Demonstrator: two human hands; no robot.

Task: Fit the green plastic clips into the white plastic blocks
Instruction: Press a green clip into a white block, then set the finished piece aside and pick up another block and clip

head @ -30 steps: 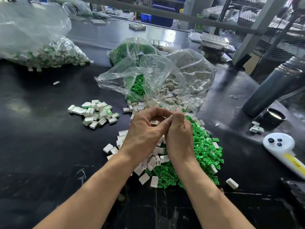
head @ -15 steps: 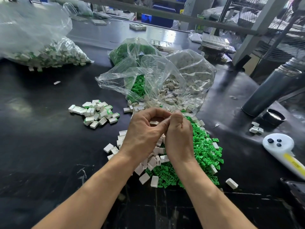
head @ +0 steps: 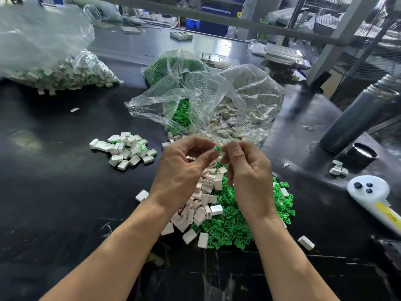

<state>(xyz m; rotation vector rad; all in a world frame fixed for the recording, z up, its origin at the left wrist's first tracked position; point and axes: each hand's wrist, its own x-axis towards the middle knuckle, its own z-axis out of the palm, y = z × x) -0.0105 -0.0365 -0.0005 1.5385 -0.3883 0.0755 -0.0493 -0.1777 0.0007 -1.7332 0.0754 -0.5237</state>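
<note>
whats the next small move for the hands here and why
Probably press the green clip the rest of the way into the white block, then drop the piece on the finished pile. The left hand and right hand meet at their fingertips above the loose parts, pinching the clip with green showing between them. How far it is seated cannot be told.

- black glossy worktable (head: 54, 192), scuffed, light glare at far end
- grey metal frame bar (head: 217, 17) across top
- blue bins (head: 208, 23) behind
- cluttered shelving (head: 338, 20) at right
</note>
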